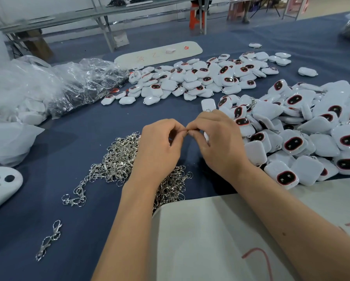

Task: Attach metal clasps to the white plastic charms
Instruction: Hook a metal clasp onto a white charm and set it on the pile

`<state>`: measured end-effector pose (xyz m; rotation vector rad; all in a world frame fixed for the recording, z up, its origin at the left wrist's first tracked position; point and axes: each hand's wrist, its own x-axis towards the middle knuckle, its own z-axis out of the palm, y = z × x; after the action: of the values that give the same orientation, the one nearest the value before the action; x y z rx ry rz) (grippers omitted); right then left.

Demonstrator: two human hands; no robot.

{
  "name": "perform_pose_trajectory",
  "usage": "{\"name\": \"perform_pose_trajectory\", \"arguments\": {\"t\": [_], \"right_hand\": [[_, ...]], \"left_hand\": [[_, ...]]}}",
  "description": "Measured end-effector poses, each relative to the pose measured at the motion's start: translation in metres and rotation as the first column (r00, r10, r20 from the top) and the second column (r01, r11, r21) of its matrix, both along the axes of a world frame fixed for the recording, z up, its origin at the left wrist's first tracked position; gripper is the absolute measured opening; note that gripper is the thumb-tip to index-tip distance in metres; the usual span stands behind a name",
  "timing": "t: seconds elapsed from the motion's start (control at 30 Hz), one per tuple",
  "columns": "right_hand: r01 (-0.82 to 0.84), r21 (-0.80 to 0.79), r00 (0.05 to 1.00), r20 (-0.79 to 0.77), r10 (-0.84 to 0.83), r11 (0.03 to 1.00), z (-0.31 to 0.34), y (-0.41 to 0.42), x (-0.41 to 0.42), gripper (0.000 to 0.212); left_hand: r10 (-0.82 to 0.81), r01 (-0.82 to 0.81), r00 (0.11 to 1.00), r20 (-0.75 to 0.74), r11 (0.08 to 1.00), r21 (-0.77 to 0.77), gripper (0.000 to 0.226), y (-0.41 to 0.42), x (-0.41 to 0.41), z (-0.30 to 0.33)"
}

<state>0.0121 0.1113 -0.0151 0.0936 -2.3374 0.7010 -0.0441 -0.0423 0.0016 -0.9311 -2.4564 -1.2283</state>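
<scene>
- At centre frame, the left hand [160, 145] and right hand [216, 142] met fingertip to fingertip, both pinching a small metal clasp [187, 132]; a white charm [206, 136] sat tucked under the right hand's fingers.
- Lower centre, loose clasps [117, 159] were heaped on the blue tabletop [85, 230].
- Right of frame, charms [303, 138] lay piled.

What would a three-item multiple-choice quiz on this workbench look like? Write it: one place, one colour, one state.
1. The pile of metal clasps lies
A. under the left hand
B. on the white board
C. inside the clear bag

2. The table cover is
A. green
B. dark blue
C. red

3. The right hand is
A. flat on the table
B. hanging idle
C. pinching a small part against the left fingertips

Answers: 1 A, the clasps spread beneath and beside that wrist; 2 B, blue cloth shows between the piles; 3 C, both hands' fingertips meet.
</scene>
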Motion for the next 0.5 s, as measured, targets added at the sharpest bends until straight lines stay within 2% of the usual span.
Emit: {"name": "perform_pose_trajectory", "arguments": {"t": [0.13,0.2,0.27,0.37,0.5], "right_hand": [[0.024,0.077,1.0,0.013,-0.025,0.997,0.0017,-0.0011,0.0005,0.014],[0.028,0.062,0.999,0.018,-0.029,0.998,0.0012,-0.0029,0.0007,0.012],[0.004,-0.093,1.0,0.018,-0.003,0.996,0.0002,-0.0037,0.0006,0.008],[-0.032,-0.365,0.997,0.054,0.056,0.93,0.0008,-0.0012,0.0005,0.01],[-0.105,-0.452,0.985,0.076,0.155,0.886,-0.001,0.0,-0.0006,0.013]], "left_hand": [[0.034,-0.034,0.999,0.041,0.999,0.003,0.016,0.0016,0.0004,-0.0027],[0.039,-0.04,0.999,0.034,0.999,0.009,0.016,0.0015,0.0011,-0.0029],[0.031,-0.032,0.999,0.017,0.999,0.035,0.016,0.0004,0.0015,-0.0014],[-0.001,0.001,1.0,-0.001,0.996,0.092,0.015,-0.0001,0.0024,0.0004],[-0.016,0.018,1.0,-0.013,0.987,0.162,0.015,0.0013,0.0033,0.0007]]}}
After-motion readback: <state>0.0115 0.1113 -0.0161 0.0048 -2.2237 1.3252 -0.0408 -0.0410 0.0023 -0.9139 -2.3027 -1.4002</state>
